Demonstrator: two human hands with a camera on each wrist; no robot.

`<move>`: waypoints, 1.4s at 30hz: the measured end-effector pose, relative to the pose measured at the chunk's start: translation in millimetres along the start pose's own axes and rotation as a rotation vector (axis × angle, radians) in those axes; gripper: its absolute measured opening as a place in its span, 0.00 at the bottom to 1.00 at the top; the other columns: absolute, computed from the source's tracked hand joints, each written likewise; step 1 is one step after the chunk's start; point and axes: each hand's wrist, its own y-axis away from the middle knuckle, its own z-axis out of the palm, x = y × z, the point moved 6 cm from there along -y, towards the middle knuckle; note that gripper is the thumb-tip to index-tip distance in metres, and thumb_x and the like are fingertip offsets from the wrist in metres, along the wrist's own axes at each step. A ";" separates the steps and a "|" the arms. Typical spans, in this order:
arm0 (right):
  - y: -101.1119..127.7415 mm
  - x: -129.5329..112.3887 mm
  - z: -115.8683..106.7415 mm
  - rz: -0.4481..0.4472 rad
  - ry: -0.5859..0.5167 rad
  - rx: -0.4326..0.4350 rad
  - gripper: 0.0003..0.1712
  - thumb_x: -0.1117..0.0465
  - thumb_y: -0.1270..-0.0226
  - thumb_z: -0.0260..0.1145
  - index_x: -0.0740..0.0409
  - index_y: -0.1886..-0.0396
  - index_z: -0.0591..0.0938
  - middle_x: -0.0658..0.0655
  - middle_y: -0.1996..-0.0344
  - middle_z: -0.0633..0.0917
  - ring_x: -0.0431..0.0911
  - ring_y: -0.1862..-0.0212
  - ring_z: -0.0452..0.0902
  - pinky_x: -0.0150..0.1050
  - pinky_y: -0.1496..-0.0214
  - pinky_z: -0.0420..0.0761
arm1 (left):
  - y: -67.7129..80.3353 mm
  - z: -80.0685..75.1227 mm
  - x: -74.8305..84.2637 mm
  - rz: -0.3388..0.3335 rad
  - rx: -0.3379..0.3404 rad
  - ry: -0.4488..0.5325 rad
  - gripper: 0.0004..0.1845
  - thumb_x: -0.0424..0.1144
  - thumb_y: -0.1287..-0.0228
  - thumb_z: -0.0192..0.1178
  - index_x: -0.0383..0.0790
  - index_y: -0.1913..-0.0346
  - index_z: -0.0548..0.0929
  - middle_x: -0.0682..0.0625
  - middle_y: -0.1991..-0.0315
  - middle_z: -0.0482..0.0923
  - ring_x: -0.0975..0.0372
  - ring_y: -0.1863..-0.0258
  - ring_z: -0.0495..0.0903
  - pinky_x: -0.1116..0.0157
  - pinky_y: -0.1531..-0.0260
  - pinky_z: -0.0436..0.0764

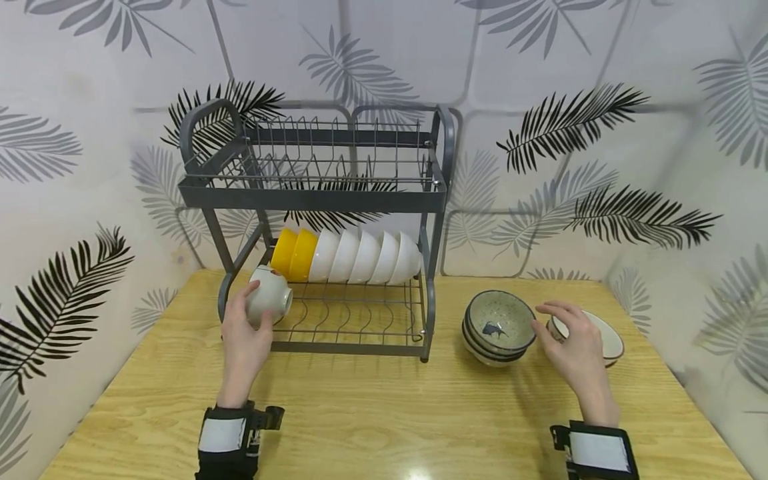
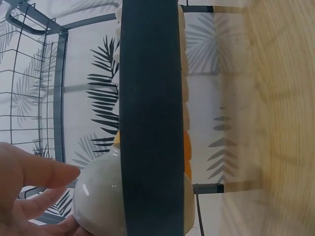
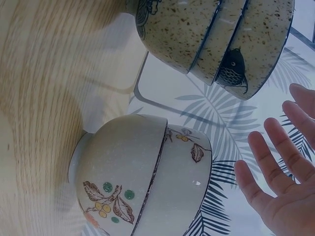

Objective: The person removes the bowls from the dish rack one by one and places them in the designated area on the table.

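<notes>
Rack [image 1: 312, 193] btwn hands; speckled bowls [image 1: 499, 328] nearby.

Pale walls [image 1: 600, 60] fill the upper frame and both sides, printed with black and grey palm fronds and faint grey rounded-square lines. A light wooden surface [image 1: 384, 413] with visible grain spans the lower frame. A small glare of light sits at its bottom centre edge.

This looks like a home kitchen corner: a grey dish rack [image 1: 318, 220] with bowls [image 1: 348, 257] stands on a wooden table [image 1: 384, 413], before walls with palm-leaf wallpaper [image 1: 600, 133].
</notes>
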 end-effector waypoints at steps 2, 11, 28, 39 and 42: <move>0.4 0.3 0.3 0.005 0.003 -0.003 0.14 0.72 0.41 0.72 0.71 0.55 0.85 0.72 0.51 0.83 0.69 0.46 0.78 0.67 0.45 0.75 | -0.7 -1.1 -3.0 0.003 0.027 0.018 0.25 0.21 0.34 0.54 0.29 0.34 0.71 0.28 0.33 0.67 0.34 0.34 0.67 0.30 0.38 0.69; 0.4 -1.1 1.0 0.006 -0.006 -0.003 0.14 0.72 0.41 0.72 0.71 0.55 0.85 0.72 0.51 0.84 0.69 0.46 0.78 0.67 0.45 0.75 | -5.6 -7.6 -15.8 0.000 0.093 0.078 0.23 0.18 0.33 0.48 0.27 0.35 0.72 0.26 0.46 0.78 0.45 0.50 0.79 0.73 0.52 0.77; 0.1 -2.8 2.4 0.011 0.001 -0.002 0.13 0.72 0.41 0.72 0.71 0.55 0.85 0.72 0.51 0.84 0.68 0.46 0.78 0.66 0.43 0.76 | -9.3 -10.1 -28.0 -0.124 0.004 0.111 0.21 0.28 0.24 0.50 0.29 0.32 0.72 0.32 0.52 0.79 0.71 0.61 0.71 0.86 0.62 0.69; 0.2 -4.3 2.5 0.007 -0.016 -0.011 0.13 0.72 0.40 0.72 0.71 0.55 0.85 0.72 0.51 0.83 0.68 0.45 0.78 0.66 0.42 0.75 | -7.4 -8.1 -35.3 -0.233 -0.052 0.151 0.17 0.32 0.22 0.49 0.23 0.39 0.74 0.27 0.43 0.79 0.67 0.56 0.76 0.87 0.63 0.70; 0.2 -5.4 2.9 0.006 -0.020 -0.015 0.13 0.72 0.40 0.72 0.71 0.55 0.85 0.71 0.51 0.83 0.68 0.45 0.78 0.66 0.42 0.75 | -7.1 -8.2 -37.5 -0.254 -0.038 0.178 0.16 0.32 0.22 0.49 0.22 0.40 0.73 0.26 0.42 0.79 0.77 0.62 0.73 0.86 0.65 0.72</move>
